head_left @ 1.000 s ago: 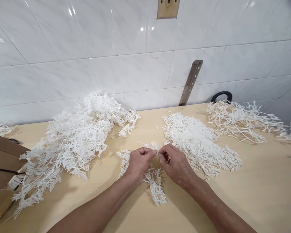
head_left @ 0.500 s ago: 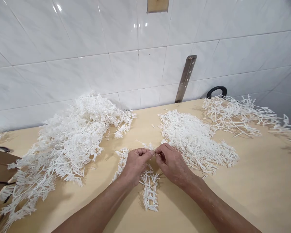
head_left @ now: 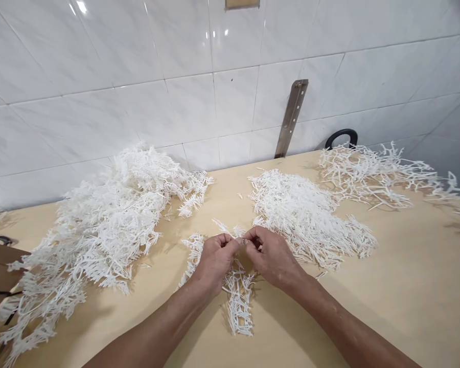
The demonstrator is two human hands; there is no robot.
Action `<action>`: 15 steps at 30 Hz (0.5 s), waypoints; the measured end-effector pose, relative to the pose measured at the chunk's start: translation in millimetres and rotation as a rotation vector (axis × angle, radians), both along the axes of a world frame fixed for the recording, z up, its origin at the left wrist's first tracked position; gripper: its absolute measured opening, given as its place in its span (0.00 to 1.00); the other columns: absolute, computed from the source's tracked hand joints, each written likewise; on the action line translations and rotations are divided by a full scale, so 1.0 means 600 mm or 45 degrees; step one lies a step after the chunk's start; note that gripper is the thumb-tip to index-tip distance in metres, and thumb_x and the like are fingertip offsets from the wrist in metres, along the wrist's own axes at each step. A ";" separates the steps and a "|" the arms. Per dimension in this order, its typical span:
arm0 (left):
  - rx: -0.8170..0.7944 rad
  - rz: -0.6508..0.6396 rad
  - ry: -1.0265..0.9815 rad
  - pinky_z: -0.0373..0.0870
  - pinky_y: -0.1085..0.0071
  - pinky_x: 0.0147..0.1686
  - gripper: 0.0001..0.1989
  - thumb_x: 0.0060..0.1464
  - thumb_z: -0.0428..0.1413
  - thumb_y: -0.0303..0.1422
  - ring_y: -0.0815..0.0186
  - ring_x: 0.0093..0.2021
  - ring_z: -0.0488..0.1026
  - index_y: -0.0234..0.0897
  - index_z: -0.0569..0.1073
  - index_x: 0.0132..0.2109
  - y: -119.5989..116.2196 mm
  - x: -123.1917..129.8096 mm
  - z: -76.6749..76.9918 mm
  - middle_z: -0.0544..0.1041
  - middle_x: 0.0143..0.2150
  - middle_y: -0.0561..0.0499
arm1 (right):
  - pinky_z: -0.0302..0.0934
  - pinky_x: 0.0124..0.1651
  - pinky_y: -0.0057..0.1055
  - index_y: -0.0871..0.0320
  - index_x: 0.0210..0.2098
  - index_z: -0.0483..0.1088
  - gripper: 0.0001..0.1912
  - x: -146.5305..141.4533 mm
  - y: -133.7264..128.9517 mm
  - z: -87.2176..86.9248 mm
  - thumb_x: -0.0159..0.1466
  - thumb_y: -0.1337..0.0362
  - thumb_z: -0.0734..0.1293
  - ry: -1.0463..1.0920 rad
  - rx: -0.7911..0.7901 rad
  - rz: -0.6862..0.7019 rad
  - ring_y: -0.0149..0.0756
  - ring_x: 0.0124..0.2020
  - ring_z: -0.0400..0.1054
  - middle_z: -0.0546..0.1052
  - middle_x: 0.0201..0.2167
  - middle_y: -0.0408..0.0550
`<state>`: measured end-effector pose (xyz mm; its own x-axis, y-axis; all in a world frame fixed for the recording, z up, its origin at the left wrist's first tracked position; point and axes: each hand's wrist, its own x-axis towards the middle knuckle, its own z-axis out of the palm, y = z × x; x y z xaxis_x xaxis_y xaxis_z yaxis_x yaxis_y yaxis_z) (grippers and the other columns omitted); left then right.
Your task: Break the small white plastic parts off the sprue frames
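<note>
Your left hand and your right hand meet tip to tip, just left of the pile of thin, straight white sticks. The fingers of both are pinched nearly together on a tiny bit of white mesh; which bit exactly, I cannot tell. The mesh, spiky and plastic-looking, hangs around your left hand, near the pile, over the smooth, pale surface. Left of the pile rises a fluffy heap; right of it are thicker, curved branches.
</note>
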<state>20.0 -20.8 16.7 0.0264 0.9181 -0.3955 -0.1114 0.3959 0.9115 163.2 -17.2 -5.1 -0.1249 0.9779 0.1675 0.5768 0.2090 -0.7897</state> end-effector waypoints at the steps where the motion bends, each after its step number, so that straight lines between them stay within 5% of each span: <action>1: 0.023 0.024 0.004 0.46 0.77 0.17 0.14 0.44 0.62 0.36 0.77 0.16 0.50 0.36 0.64 0.25 -0.001 0.002 -0.002 0.58 0.16 0.61 | 0.58 0.28 0.29 0.57 0.32 0.70 0.05 -0.003 0.001 -0.001 0.60 0.66 0.62 0.027 -0.053 0.000 0.33 0.25 0.65 0.73 0.24 0.42; 4: 0.093 0.062 0.025 0.48 0.77 0.19 0.15 0.44 0.63 0.39 0.77 0.18 0.52 0.36 0.65 0.26 -0.006 0.005 -0.007 0.60 0.17 0.60 | 0.57 0.26 0.29 0.56 0.31 0.68 0.06 -0.003 0.009 -0.010 0.60 0.65 0.60 0.019 -0.039 -0.074 0.34 0.25 0.66 0.73 0.23 0.43; 8: 0.133 0.055 0.011 0.45 0.77 0.19 0.20 0.44 0.65 0.44 0.78 0.18 0.49 0.36 0.65 0.27 -0.009 0.002 -0.009 0.56 0.17 0.61 | 0.58 0.29 0.32 0.55 0.28 0.65 0.03 0.025 0.021 -0.017 0.58 0.67 0.60 -0.135 0.295 -0.339 0.36 0.25 0.65 0.71 0.24 0.45; 15: 0.056 -0.044 -0.194 0.38 0.76 0.16 0.23 0.42 0.67 0.46 0.79 0.15 0.44 0.37 0.63 0.25 0.007 -0.010 -0.016 0.54 0.15 0.63 | 0.58 0.30 0.33 0.56 0.33 0.66 0.01 0.081 0.031 -0.006 0.60 0.66 0.63 -0.205 0.569 -0.566 0.34 0.23 0.65 0.73 0.28 0.47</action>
<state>13.7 -16.4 7.3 0.1150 0.9320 -0.3437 -0.2364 0.3618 0.9018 211.8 1.7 -8.5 0.2180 0.7825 0.5832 0.7878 0.2116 -0.5784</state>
